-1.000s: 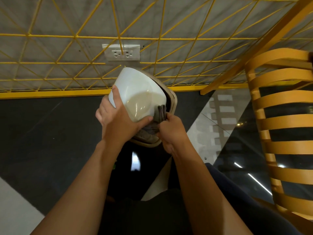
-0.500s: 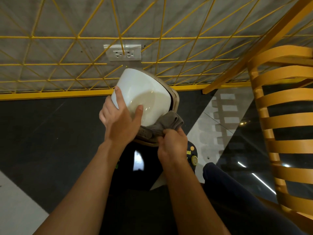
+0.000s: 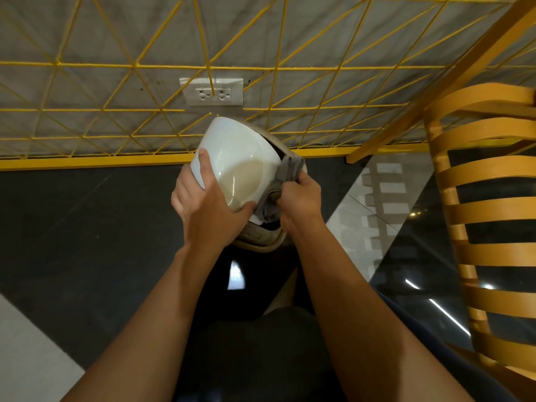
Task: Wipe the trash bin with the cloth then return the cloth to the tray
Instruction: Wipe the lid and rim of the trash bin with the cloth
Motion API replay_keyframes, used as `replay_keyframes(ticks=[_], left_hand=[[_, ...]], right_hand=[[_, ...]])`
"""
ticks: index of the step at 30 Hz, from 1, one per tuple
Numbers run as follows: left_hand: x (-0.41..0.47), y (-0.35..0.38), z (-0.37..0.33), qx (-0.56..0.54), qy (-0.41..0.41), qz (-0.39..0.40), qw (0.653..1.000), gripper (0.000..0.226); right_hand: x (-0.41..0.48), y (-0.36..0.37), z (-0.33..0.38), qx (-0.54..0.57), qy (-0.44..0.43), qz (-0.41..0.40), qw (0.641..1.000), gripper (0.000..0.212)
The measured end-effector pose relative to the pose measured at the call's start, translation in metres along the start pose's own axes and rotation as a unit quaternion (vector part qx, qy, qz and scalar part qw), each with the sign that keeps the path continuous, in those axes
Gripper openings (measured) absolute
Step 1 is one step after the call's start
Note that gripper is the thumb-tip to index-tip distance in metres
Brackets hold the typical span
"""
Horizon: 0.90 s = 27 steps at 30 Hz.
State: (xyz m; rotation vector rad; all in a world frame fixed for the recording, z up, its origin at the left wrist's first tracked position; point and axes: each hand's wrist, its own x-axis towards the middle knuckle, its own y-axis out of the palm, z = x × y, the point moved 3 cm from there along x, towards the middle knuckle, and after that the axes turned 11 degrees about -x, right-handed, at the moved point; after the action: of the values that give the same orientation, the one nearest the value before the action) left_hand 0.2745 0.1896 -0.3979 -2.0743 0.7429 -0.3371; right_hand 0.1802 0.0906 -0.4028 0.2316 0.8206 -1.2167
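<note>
The trash bin [image 3: 240, 158] is held tilted just above the person's lap. It is a smooth, glossy white shell with a beige, speckled rim [image 3: 258, 239] along its lower right edge. It is judged to be light, stiff plastic and rather slippery, so a wide, spread hold across the rounded shell is thought safest. That is the hold taken by the left hand [image 3: 208, 207], whose fingers and thumb are curled round the white wall. The cloth [image 3: 287, 172], grey, soft and bunched, is pressed against the bin's right side where shell meets rim, and is gripped in the closed right hand [image 3: 300, 198]. Beyond the bin a wall socket [image 3: 213, 92] is seen behind a yellow wire grid [image 3: 133, 64]. To the bin's right a slatted wooden chair [image 3: 478, 198] is placed, and below the bin a dark floor [image 3: 87, 227] is seen. No tray is in view.
</note>
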Motion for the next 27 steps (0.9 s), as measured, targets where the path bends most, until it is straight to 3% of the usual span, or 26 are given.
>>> replay_keyframes(ticks=[3,8,15,21,23,25,27], left_hand=[[0.002,0.000,0.000,-0.008,-0.006,0.009,1.000,0.114],[0.004,-0.006,0.002,-0.035,-0.001,0.044,0.998,0.120],[0.013,-0.016,0.013,-0.041,0.033,0.101,0.994,0.122],[0.020,-0.021,0.021,-0.033,0.052,0.146,0.987,0.125],[0.017,-0.021,0.021,-0.023,0.054,0.150,0.987,0.128],[0.013,-0.022,0.021,-0.023,0.043,0.138,0.989,0.132],[0.010,-0.023,0.021,-0.025,0.034,0.129,0.991,0.134]], right_hand=[[-0.012,-0.004,0.004,-0.053,-0.065,0.018,0.996,0.048],[-0.016,-0.054,0.031,0.081,-0.114,-0.036,0.990,0.038],[-0.009,-0.090,0.038,0.195,-0.043,-0.038,0.979,0.044],[-0.006,-0.081,0.028,0.114,-0.025,-0.015,0.993,0.043],[-0.009,-0.065,0.033,0.077,-0.085,0.020,0.993,0.050],[-0.015,-0.043,0.045,-0.027,-0.216,0.031,0.975,0.056],[-0.024,-0.016,0.059,-0.198,-0.385,0.018,0.901,0.056]])
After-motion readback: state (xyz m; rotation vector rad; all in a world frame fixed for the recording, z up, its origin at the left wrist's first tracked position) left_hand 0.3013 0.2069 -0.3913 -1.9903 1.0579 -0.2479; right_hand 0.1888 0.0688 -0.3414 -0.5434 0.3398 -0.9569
